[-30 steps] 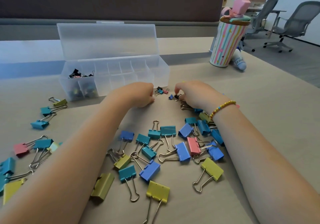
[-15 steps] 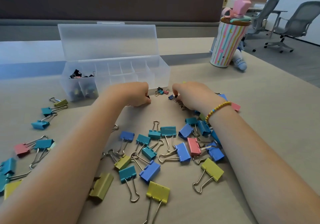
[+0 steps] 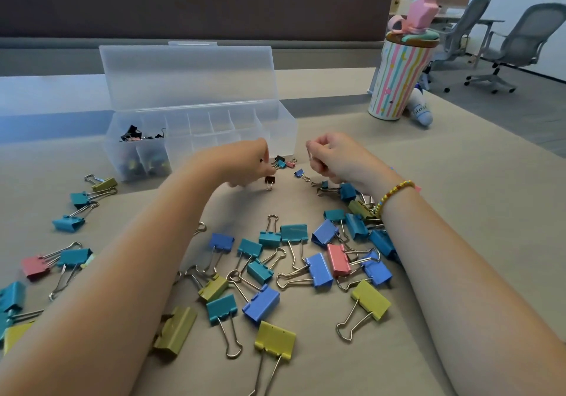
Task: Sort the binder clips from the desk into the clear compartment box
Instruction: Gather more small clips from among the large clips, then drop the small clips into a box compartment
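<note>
Fingers [image 3: 269, 170] pinching tiny black binder clip [image 3: 269, 180], wire handles down

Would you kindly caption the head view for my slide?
Both hands pick small binder clips off the desk beside the open clear box.

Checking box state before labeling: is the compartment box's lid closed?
No, the clear compartment box stands with its lid raised upright behind the open compartments.

Binder clips [image 3: 318, 270] lie before the compartment box [image 3: 275, 138]
</note>
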The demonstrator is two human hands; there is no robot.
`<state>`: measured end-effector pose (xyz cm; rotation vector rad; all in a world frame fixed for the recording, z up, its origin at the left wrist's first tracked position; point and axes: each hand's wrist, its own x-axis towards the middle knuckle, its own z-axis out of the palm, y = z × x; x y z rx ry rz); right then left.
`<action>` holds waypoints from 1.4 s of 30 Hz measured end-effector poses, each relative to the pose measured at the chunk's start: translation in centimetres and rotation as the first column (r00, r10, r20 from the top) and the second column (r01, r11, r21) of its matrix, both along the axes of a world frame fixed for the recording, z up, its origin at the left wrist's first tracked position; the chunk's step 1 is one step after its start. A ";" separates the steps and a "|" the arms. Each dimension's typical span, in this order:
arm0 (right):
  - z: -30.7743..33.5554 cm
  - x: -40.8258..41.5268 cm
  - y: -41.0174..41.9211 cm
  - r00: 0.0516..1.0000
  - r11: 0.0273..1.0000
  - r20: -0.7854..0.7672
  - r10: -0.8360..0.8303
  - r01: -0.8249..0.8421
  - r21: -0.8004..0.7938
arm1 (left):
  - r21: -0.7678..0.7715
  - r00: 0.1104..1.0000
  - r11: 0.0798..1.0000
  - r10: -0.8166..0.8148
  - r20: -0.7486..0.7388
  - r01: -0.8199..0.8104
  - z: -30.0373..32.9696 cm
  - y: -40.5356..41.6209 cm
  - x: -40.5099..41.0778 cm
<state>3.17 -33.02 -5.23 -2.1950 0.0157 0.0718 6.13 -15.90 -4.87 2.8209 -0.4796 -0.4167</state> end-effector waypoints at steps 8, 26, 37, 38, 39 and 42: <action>0.6 0.0 -0.5 0.970 0.610 -0.169 0.177 0.026 0.792 | 0.206 0.996 0.977 -0.066 0.058 0.052 -0.8 -2.0 -0.5; 1.4 0.2 2.9 0.966 0.446 -0.253 0.051 0.204 0.872 | 0.051 0.995 0.998 -0.044 0.089 0.040 1.0 -1.3 -1.7; 4.6 4.2 13.6 0.972 0.426 -0.219 0.084 0.164 0.890 | -0.862 0.844 -0.048 0.183 -0.505 -0.505 4.1 9.4 0.5; 4.7 4.8 14.8 0.971 0.422 -0.219 0.092 0.162 0.892 | -0.851 0.829 -0.130 0.190 -0.526 -0.509 4.2 10.5 0.9; 4.8 5.5 16.0 0.971 0.421 -0.221 0.089 0.165 0.892 | -0.839 0.817 -0.195 0.201 -0.541 -0.508 4.2 11.5 1.3; 4.6 7.6 19.0 0.967 0.454 -0.251 0.038 0.207 0.867 | -0.800 0.781 -0.330 0.225 -0.583 -0.502 4.3 14.0 2.7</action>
